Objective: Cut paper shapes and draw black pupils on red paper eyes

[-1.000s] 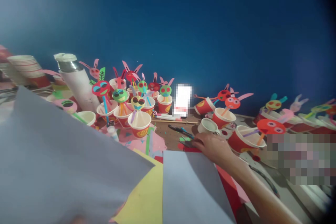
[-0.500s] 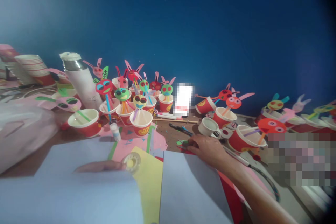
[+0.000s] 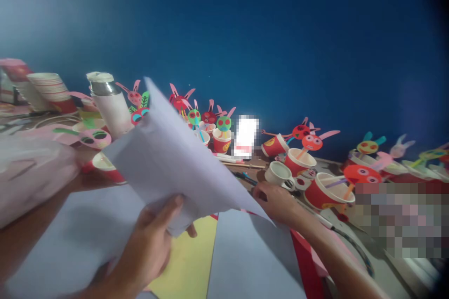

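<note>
My left hand (image 3: 152, 243) grips a pale blue-white paper sheet (image 3: 175, 163), thumb on its face and fingers behind. The sheet is lifted and curled, its tip reaching right towards my right hand (image 3: 277, 201). That hand rests on the table just below a white mug (image 3: 279, 174), fingers curled together; what they hold, if anything, is hidden. Beneath the raised sheet lie a yellow sheet (image 3: 191, 261) and another pale sheet (image 3: 249, 252), with red paper (image 3: 307, 261) at its right edge.
Red-and-white paper cups (image 3: 221, 141) with paper rabbit faces line the back. A flask (image 3: 112, 107) and stacked cups (image 3: 52, 91) stand at left, near a plastic bag (image 3: 31, 177). Another forearm (image 3: 38, 229) reaches in from the left, its hand hidden. A blurred-out bright rectangle (image 3: 246, 135) stands behind.
The pale sheet has risen from the lower left and now covers several cups. My left hand has come into clear view gripping it. Another forearm has appeared at left. My right hand has barely moved.
</note>
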Demonstrator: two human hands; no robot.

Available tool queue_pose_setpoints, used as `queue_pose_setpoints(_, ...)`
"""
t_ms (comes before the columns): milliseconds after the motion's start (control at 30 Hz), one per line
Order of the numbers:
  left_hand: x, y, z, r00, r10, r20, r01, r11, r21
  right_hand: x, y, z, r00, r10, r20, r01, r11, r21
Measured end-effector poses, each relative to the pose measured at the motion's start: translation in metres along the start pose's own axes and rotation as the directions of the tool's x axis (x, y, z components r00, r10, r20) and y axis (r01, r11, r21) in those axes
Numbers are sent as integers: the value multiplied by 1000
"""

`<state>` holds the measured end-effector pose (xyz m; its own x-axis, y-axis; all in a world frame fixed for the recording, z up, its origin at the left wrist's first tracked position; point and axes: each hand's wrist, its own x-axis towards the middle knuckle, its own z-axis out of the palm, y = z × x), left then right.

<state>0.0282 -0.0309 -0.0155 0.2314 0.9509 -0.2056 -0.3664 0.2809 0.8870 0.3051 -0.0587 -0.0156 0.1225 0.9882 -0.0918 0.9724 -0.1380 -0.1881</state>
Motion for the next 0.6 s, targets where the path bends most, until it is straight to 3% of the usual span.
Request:
queue_pose_setpoints(100,-2,4,3,997,-33,67,34,999,-5,0,-3,1,999,7,-33,-8,999,-40)
queue_pose_setpoints(233,-4,5,7,995,4,102,6,996,-92,-1,-4,9,998,-10,-67,3,994,-109)
queue_pose_setpoints(400,-5,7,8,986,42,163,-33,998,-57,1,-1,22,991,-39,-131,7,972,-236)
queue_pose_setpoints(600,-6,11,6,989,119,90,-112,991,-76,0,-1,24,982,-68,-174,9,947,-322)
